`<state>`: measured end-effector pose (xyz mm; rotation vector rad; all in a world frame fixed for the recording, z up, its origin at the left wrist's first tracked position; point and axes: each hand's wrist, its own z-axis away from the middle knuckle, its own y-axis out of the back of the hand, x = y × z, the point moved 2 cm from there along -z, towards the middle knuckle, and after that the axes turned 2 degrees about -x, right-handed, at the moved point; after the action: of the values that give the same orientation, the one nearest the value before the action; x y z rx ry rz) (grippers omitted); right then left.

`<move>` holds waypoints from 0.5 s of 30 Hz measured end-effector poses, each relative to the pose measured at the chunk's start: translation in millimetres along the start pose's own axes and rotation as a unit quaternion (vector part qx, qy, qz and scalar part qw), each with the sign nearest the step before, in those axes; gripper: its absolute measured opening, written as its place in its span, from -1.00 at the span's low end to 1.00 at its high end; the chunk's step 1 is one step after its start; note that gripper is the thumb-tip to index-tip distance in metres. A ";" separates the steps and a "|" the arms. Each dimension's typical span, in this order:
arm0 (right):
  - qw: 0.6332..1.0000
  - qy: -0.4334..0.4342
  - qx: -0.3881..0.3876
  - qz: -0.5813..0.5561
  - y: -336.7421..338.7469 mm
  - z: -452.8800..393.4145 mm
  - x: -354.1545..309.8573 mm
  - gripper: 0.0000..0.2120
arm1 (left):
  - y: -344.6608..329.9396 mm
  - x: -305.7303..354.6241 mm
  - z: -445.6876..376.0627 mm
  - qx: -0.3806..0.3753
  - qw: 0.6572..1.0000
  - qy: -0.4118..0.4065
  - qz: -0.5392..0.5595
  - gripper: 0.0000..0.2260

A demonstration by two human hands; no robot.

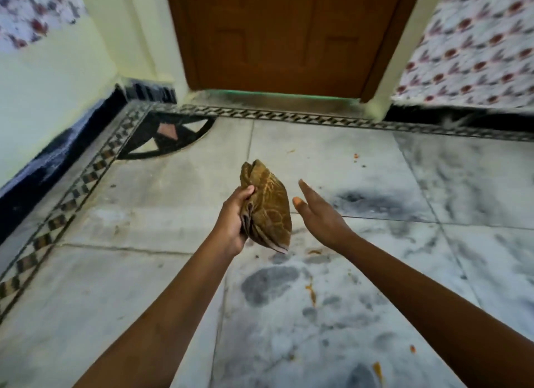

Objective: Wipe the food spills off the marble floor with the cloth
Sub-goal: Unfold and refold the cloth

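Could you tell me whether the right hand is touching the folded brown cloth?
Apart. The head view shows bare marble floor between the open right hand and the cloth, which only the left hand grips.

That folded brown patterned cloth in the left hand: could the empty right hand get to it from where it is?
Probably yes. The right hand is open beside the folded brown patterned cloth, with only air between; the left hand grips the far edge.
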<state>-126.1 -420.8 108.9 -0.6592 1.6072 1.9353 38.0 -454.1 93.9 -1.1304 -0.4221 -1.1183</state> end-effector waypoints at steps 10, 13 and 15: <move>0.954 -0.033 0.062 -0.290 47.2 35.3 -17.8 -0.61 | -87.5 -1.7 37.8 0.064 0.994 -0.019 -0.091 -0.78; 0.935 -0.038 0.007 -0.353 46.7 36.9 -36.6 -0.57 | -107.5 8.2 55.5 0.096 0.992 -0.030 -0.070 -0.77; 0.928 -0.013 -0.010 -0.373 47.5 36.5 -46.0 -0.58 | -117.0 20.9 65.9 0.111 0.991 -0.028 -0.063 -0.76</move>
<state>-125.3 -396.1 180.3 -1.0601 1.0810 1.3780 -38.2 -406.4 195.8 -0.9513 -0.6537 -1.1208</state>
